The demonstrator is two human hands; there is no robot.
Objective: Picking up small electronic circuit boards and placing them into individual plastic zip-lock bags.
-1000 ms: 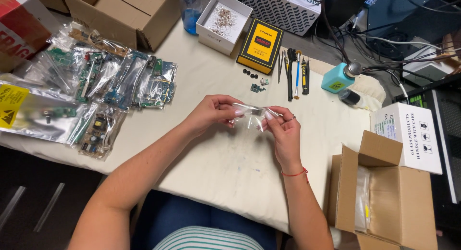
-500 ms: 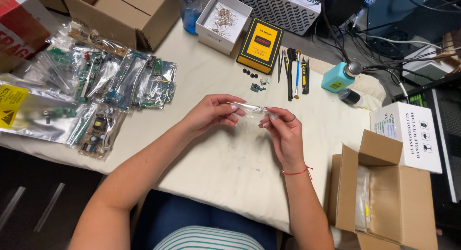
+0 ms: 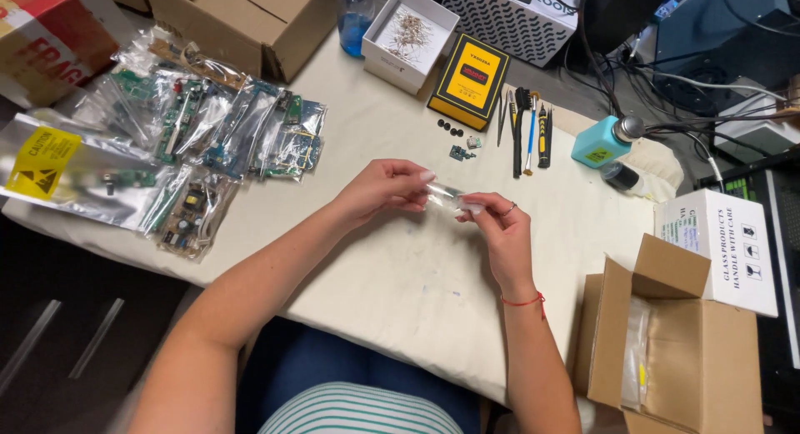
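Clear plastic bag [image 3: 450, 196], pinched between both hands [image 3: 442, 209]

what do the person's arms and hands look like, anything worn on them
Both forearms are bare, with no sleeves or gloves in view. The right hand has a thin red string bracelet around its wrist and a slim ring on one finger. The left hand shows no ring, watch or bracelet. The fingernails look light-coloured. No other markings are visible on either arm.

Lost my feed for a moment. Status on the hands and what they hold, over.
Left hand and right hand both pinch a small clear plastic bag above the white table. Nothing between them. Bagged green circuit boards lie apart, off to the side.
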